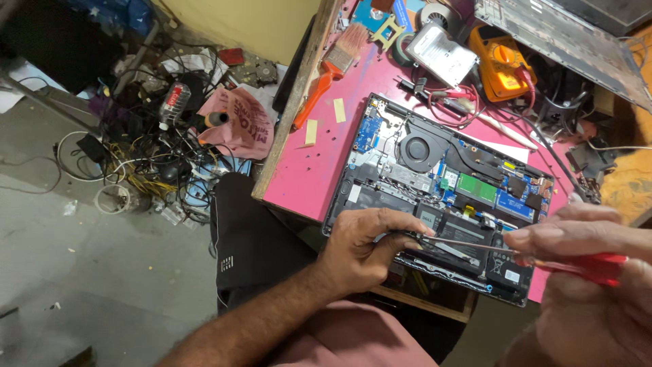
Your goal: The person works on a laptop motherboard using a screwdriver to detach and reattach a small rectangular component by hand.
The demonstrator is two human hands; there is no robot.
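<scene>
1. Screwdriver (pixel 516 251), red-handled: my right hand (pixel 584 272) has its fingers closed around it, tip over the opened laptop (pixel 441 183) on the pink table (pixel 305 170).
2. My left hand (pixel 363 248) pinches the shaft's tip.
3. White label with black marks sits on the battery (pixel 509 272).
4. Pink printed bag (pixel 241 122) lies on the floor.

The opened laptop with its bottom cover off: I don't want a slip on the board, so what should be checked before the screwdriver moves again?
1. Red-handled screwdriver gripped by right hand: ok.
2. Left hand fingertips steadying the shaft tip: ok.
3. Tip seated in a screw: cannot tell, fingers hide it.
4. Open dark-grey laptop fully on the pink table: not ok, its near edge overhangs.
5. Black cooling fan away from the tool: ok.
</scene>
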